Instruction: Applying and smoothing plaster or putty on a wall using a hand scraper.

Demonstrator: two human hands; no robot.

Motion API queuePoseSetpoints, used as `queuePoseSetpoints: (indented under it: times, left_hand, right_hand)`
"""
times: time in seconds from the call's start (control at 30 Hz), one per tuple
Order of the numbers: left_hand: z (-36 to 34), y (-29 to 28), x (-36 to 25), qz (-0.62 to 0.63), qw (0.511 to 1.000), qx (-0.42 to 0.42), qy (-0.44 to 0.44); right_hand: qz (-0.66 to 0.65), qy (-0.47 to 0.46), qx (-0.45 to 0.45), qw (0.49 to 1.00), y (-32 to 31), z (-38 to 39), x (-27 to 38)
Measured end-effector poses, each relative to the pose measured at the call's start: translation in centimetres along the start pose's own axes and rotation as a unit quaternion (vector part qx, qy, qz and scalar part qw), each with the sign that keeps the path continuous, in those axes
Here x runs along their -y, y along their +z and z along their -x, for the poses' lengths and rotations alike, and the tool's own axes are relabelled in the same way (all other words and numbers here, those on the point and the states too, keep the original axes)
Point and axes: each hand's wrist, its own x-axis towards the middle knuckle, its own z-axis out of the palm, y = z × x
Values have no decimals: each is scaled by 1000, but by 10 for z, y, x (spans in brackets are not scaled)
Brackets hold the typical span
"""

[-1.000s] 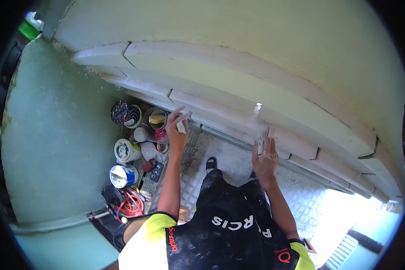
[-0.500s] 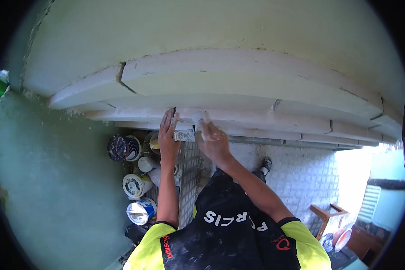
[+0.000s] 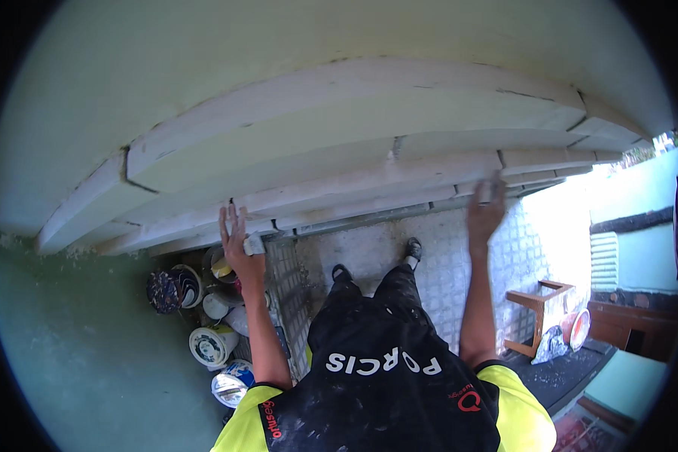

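Observation:
My left hand (image 3: 237,239) reaches up to the pale plaster ledge (image 3: 279,197), its fingertips stretched along the edge by a dark gap. At its thumb side it holds a small flat blade smeared with whitish filler, like a putty knife (image 3: 254,245); the handle is hidden. My right hand (image 3: 487,215) is raised well to the right, fingers apart and somewhat blurred, with nothing seen in it. Its fingertips are close to the ledge, near a dark joint; I cannot tell whether they touch.
Stepped ledges with dark cracks run across in front of a pale green wall (image 3: 75,331). Buckets, including a white-lidded one (image 3: 209,346), crowd the left below. A wooden frame (image 3: 539,301) and a reddish tub (image 3: 578,329) stand at the right, beyond the tiled floor (image 3: 459,256).
My hands were close together at the ledge; the right has swung far right, away from the left. The left still has the blade. My view has shifted and shows more floor.

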Motion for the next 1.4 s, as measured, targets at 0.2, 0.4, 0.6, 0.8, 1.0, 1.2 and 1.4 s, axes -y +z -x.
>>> queuePoseSetpoints:
  times: [0.2,0.4,0.6,0.8,1.0,1.2,1.4]
  left_hand:
    - [3,-3,-11,-7,999,18,37]
    - [27,-12,-19,-39,999,10,34]
    - [48,11,-52,25,997,-49,-45]
    - [37,46,-109,22,997,-58,-36]
    - [32,77,-142,18,999,-14,-36]
    - [24,102,-180,-17,999,-25,-17]
    - [29,126,-187,-10,997,-62,-52]
  right_hand:
    - [-195,-152,193,949,31,73,117]
    - [-134,-169,90,972,24,-4,-14]
    - [8,0,118,993,-18,-81,-116]
    - [-89,-132,54,986,-24,-70,-135]
    - [38,-68,7,997,-27,-133,-250]
    - [-68,-4,-40,997,-48,-170,-290]
    - [146,-229,61,961,-42,-162,-363]
